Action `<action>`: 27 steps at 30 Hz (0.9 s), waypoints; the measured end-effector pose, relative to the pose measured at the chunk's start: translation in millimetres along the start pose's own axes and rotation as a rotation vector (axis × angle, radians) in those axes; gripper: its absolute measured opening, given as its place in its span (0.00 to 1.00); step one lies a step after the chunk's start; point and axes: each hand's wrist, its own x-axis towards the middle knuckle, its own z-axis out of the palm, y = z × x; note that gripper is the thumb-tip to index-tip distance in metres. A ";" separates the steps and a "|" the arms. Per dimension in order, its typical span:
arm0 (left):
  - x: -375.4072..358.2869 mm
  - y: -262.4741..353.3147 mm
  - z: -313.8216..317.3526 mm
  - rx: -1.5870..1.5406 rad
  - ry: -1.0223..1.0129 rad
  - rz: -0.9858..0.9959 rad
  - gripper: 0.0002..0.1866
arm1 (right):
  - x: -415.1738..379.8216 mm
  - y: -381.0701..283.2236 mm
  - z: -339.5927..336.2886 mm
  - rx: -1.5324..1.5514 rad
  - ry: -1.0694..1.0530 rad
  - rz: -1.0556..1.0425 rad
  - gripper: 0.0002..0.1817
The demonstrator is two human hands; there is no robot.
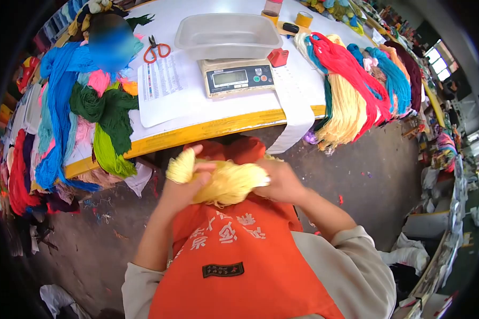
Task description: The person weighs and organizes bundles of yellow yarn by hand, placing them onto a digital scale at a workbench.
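A pale yellow skein of yarn (pixel 228 183) is bunched in front of my orange apron, just off the table's front edge. My left hand (pixel 189 186) is wrapped round its left part, and a looped end sticks up beyond the fingers. At the skein's right end, my right hand (pixel 281 181) is closed on the yarn, its fingertips partly hidden and slightly blurred. Beyond both hands, a digital scale (pixel 239 78) carries a translucent plastic tub (pixel 229 37).
Colourful skeins hang over the table edge, including blue yarn (pixel 61 114) on the left and red yarn (pixel 348 69) on the right. Orange-handled scissors (pixel 157 52) lie above a printed sheet (pixel 165 87). A paper strip (pixel 295 114) drapes over the yellow table edge (pixel 207 127).
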 end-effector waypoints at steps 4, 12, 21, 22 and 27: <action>1.2 49.6 -19.4 -0.041 0.201 0.101 0.26 | -44.1 -46.9 -81.5 0.235 0.078 0.335 0.27; 66.8 90.1 -39.9 0.049 0.362 0.152 0.13 | -74.5 -136.9 -272.9 0.204 0.758 -0.216 0.28; 144.7 16.2 -25.2 0.102 0.388 -0.001 0.10 | -32.2 -86.4 -438.2 0.387 0.665 -0.313 0.28; 148.5 5.7 -23.8 0.127 0.440 -0.046 0.08 | -26.7 -67.8 -452.6 0.415 0.655 -0.298 0.28; 149.4 -6.8 -23.1 0.199 0.496 0.037 0.06 | 10.2 38.3 -506.4 0.531 0.675 -0.123 0.29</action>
